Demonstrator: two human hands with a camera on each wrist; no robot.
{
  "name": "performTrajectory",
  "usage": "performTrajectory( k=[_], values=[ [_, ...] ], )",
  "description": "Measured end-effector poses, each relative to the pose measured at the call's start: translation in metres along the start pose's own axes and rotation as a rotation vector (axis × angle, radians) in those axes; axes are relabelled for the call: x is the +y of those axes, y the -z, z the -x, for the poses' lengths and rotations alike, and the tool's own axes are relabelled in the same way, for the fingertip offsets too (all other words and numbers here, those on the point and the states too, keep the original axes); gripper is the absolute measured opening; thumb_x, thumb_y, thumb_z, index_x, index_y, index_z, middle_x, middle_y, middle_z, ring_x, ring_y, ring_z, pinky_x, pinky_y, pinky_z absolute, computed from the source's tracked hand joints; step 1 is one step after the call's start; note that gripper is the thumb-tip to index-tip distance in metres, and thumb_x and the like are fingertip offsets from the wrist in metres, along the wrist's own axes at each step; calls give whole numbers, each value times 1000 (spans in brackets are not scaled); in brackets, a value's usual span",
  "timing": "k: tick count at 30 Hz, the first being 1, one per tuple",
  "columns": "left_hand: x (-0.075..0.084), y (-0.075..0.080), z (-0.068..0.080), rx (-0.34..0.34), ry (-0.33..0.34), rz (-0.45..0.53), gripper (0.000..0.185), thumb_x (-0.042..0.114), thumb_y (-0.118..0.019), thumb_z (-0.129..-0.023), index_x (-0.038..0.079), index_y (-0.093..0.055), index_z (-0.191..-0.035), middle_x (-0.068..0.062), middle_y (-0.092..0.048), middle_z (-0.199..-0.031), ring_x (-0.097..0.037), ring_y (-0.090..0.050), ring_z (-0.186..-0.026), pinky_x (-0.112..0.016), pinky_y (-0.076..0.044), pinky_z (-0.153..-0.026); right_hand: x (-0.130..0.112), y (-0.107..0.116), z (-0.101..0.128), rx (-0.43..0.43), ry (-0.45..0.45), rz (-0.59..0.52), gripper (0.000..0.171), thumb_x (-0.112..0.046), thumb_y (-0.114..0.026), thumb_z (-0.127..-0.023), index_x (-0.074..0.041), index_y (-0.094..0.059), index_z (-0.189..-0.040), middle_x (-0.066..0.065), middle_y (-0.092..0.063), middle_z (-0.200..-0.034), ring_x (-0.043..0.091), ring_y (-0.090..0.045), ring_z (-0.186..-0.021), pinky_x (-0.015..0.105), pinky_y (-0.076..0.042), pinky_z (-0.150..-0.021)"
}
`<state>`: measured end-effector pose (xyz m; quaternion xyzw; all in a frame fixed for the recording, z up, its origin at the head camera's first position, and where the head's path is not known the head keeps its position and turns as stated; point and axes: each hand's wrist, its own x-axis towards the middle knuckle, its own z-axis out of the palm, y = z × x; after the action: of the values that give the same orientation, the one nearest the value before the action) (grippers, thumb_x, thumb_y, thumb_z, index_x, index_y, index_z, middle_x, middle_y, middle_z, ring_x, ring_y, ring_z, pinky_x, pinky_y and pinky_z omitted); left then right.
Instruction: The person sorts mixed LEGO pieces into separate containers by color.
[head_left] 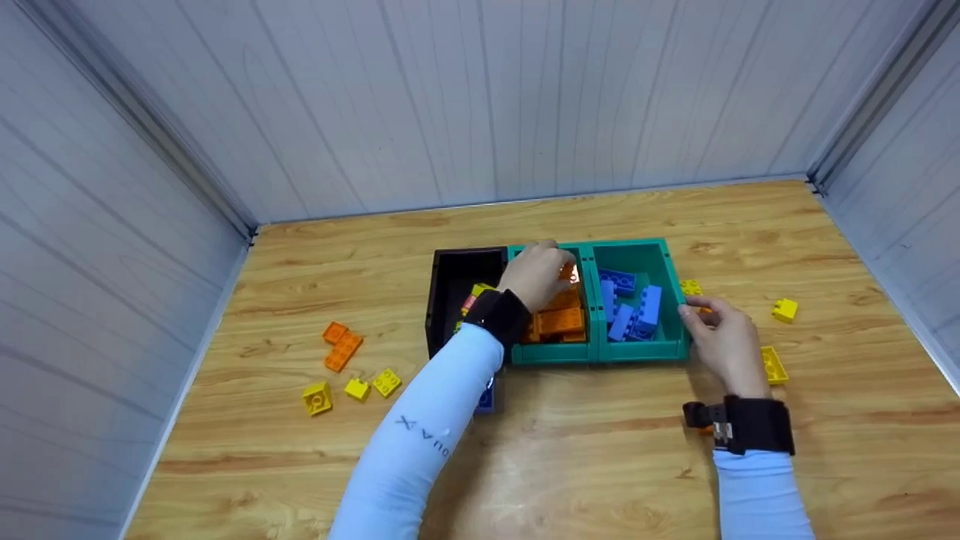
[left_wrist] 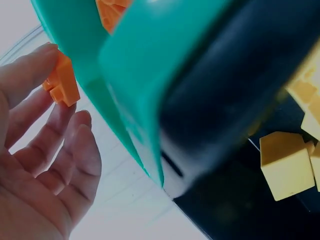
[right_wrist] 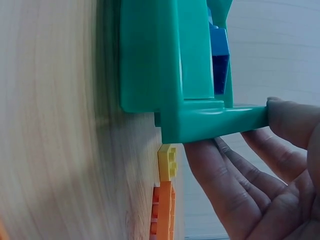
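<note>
Three bins sit side by side mid-table: a black bin [head_left: 450,289], a middle green bin [head_left: 555,352] and a right green bin [head_left: 645,349]. Bare wood lies open at 12 and 6 o'clock. Loose bricks [head_left: 345,367] clutter 8 o'clock; yellow bricks [head_left: 784,309] dot 3 o'clock.

Pale ribbed panel walls [head_left: 465,97] enclose a wooden table [head_left: 600,465].

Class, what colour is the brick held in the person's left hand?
Orange brick, clearest in the left wrist view.
</note>
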<state>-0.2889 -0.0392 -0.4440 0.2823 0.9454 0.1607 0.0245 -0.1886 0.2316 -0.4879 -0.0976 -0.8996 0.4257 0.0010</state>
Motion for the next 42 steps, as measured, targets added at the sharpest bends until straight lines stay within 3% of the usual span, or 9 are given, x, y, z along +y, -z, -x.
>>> performTrajectory(
  k=[4,10,18,22,25,29,36,39,42],
  values=[
    [-5,-4,-8,-30,27,-19,33,18,-66,-96,11,-67,-129,-9,-63,-123,-24,-58,-111,-32,-48,-96,0,-3,-2,-9,-8,-12,57,-48,-45,-103,-6,-54,-140,25,-61,-124,36,-59,-109,44,-52,-83],
    [-17,-4,-5,-26,64,16,37,13,-63,-98,8,-61,-135,-12,-62,-127,-25,-60,-114,-34,-48,-98,3,-6,-2,-23,-7,-13,56,-47,-46,-103,-5,-53,-140,25,-62,-123,36,-59,-109,39,-52,-81],
    [-35,32,25,40,37,82,34,8,-62,-98,4,-63,-132,-14,-63,-124,-26,-61,-109,-33,-51,-92,0,-1,-8,-34,-23,-8,58,-49,-45,-102,-7,-52,-142,25,-60,-126,36,-58,-110,39,-52,-81],
    [-64,55,52,93,78,68,33,8,-65,-96,2,-65,-128,-16,-64,-122,-28,-62,-108,-36,-51,-92,1,-1,-10,-28,4,2,58,-48,-45,-103,-5,-53,-141,25,-61,-125,36,-59,-110,41,-52,-82],
    [-97,67,79,143,138,51,30,6,-66,-94,0,-67,-123,-18,-65,-120,-31,-62,-107,-39,-51,-93,2,0,-11,-21,29,9,56,-47,-45,-103,-4,-54,-139,26,-61,-125,38,-59,-110,43,-52,-83],
    [-145,75,124,147,259,50,30,3,-67,-93,-4,-67,-122,-21,-65,-120,-36,-61,-110,-46,-49,-95,2,1,-13,-26,28,12,57,-47,-44,-103,-4,-53,-140,27,-59,-127,39,-59,-112,47,-53,-85],
    [-209,64,198,31,463,122,38,8,-67,-94,-10,-60,-127,-31,-61,-122,-44,-60,-110,-54,-49,-91,0,1,-12,-38,-7,3,60,-49,-43,-103,-5,-50,-143,26,-58,-128,38,-56,-114,47,-51,-87],
    [-226,53,218,-31,535,182,43,12,-67,-95,-8,-58,-131,-33,-58,-126,-46,-57,-113,-56,-48,-93,0,1,-13,-49,-16,-4,61,-49,-43,-103,-5,-49,-144,27,-56,-131,39,-55,-117,48,-50,-89],
    [-236,43,230,-86,558,247,45,14,-67,-95,-5,-56,-135,-33,-56,-128,-45,-57,-113,-54,-48,-93,-1,1,-13,-55,-16,0,61,-49,-42,-103,-6,-49,-145,27,-56,-132,39,-55,-117,46,-52,-88]
  ],
)
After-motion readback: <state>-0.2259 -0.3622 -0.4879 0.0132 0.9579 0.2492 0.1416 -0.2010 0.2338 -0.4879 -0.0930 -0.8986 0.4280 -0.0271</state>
